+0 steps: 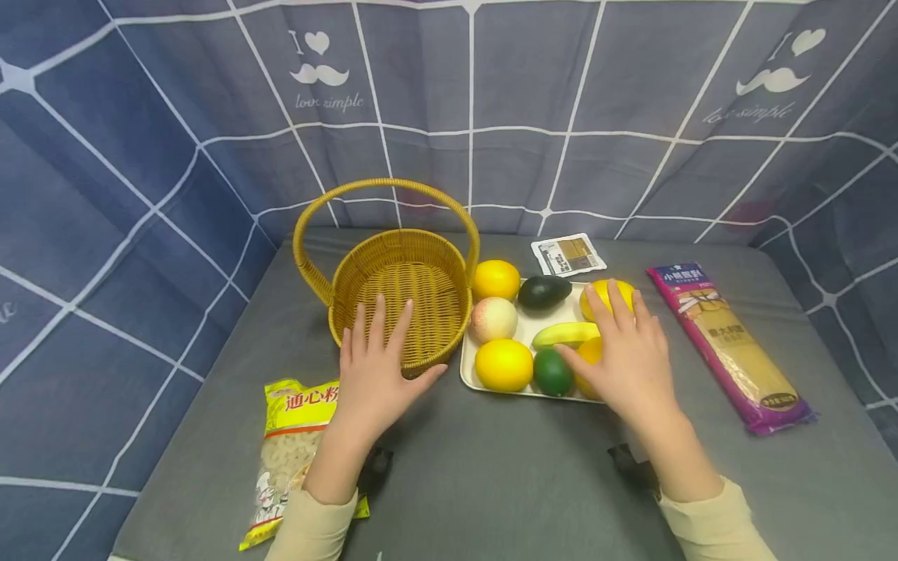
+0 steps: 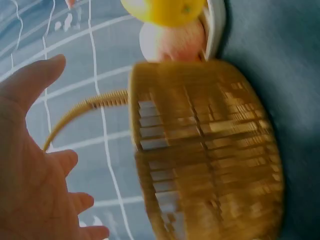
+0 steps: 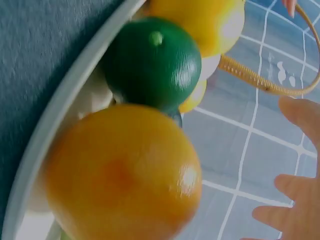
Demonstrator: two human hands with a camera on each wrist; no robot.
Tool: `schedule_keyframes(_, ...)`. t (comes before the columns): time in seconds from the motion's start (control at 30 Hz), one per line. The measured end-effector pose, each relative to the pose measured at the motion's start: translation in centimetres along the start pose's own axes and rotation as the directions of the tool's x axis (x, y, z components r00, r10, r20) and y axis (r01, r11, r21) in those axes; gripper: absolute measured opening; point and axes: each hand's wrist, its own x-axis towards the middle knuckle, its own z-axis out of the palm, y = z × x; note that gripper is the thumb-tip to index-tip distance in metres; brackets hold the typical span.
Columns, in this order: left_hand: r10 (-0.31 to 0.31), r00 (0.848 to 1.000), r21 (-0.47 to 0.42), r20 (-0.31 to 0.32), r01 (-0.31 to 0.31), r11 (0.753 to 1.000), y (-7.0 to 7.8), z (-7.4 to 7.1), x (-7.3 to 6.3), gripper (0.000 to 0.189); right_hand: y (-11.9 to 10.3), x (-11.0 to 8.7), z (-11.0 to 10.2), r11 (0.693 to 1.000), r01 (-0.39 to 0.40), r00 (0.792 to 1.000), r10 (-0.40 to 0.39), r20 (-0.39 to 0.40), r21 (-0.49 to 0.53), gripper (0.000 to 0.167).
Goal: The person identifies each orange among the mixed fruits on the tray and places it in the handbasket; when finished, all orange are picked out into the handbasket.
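Observation:
My left hand [image 1: 379, 378] hovers with spread fingers over the near side of a woven basket [image 1: 337, 319], which has a tall arched handle and nothing inside. Fingers spread too, my right hand [image 1: 627, 362] hangs above the right part of a white tray [image 1: 470, 372] of fruit. On the tray lie a dark avocado [image 1: 543, 293], a peach [image 1: 494, 319], a banana [image 1: 561, 335], a green round fruit [image 1: 553, 372] and several yellow or orange fruits, including a yellow one [image 1: 503, 365] at the front. An orange [image 3: 125, 175] fills much of the right wrist view. Neither hand grips anything.
A yellow bag of macaroni [image 1: 288, 452] lies at the left, partly under the left forearm. A purple pack of noodles [image 1: 730, 343] lies at the right. Behind the tray is a small flat white packet [image 1: 568, 255]. A checked curtain [image 1: 421, 93] encloses the grey table.

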Motion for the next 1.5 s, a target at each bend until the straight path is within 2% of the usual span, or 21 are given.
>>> schedule_keyframes(0.13,-0.069,0.997,-0.05,-0.023,0.068,0.996,-1.6,0.0,-0.5,0.101,1.2,0.5,-0.7,0.995,-0.053,0.998,0.054,-0.014,0.084,0.092)
schedule_keyframes(0.23,-0.13,0.991,-0.102,-0.016,0.128,0.987,-2.9,-0.1,-0.8,0.103,2.5,1.0,-1.0,0.981,-0.084,0.996,0.089,-0.017,0.177,0.092)
schedule_keyframes(0.4,-0.229,0.971,-0.195,0.074,0.24,0.951,-4.4,-0.2,-1.3,0.107,4.9,1.8,-0.9,0.952,-0.117,0.99,0.134,-0.042,0.282,0.09)
schedule_keyframes(0.6,-0.285,0.943,-0.281,0.17,0.324,0.903,-5.0,-0.2,-1.4,0.112,7.1,2.9,0.1,0.926,-0.191,0.979,0.203,-0.001,0.326,0.091)
schedule_keyframes(0.7,-0.292,0.937,-0.315,0.191,0.34,0.886,-5.2,0.0,-1.3,0.111,7.8,3.4,0.6,0.905,-0.222,0.974,0.226,0.031,0.362,0.091)
schedule_keyframes(0.83,-0.285,0.94,-0.356,0.185,0.335,0.873,-5.4,0.2,-1.3,0.107,8.5,4.2,1.6,0.875,-0.259,0.966,0.243,0.091,0.41,0.094)
schedule_keyframes(0.97,-0.286,0.941,-0.387,0.184,0.336,0.858,-5.5,0.3,-1.3,0.105,9.0,4.7,2.5,0.857,-0.294,0.955,0.253,0.152,0.423,0.096)
schedule_keyframes(1.2,-0.316,0.92,-0.396,0.233,0.386,0.833,-5.5,0.2,-1.1,0.101,9.4,5.4,3.6,0.863,-0.29,0.957,0.247,0.155,0.413,0.099)
schedule_keyframes(1.5,-0.328,0.91,-0.425,0.253,0.409,0.808,-5.6,0.3,-1.5,0.097,9.6,5.6,4.1,0.862,-0.283,0.959,0.245,0.143,0.42,0.099)
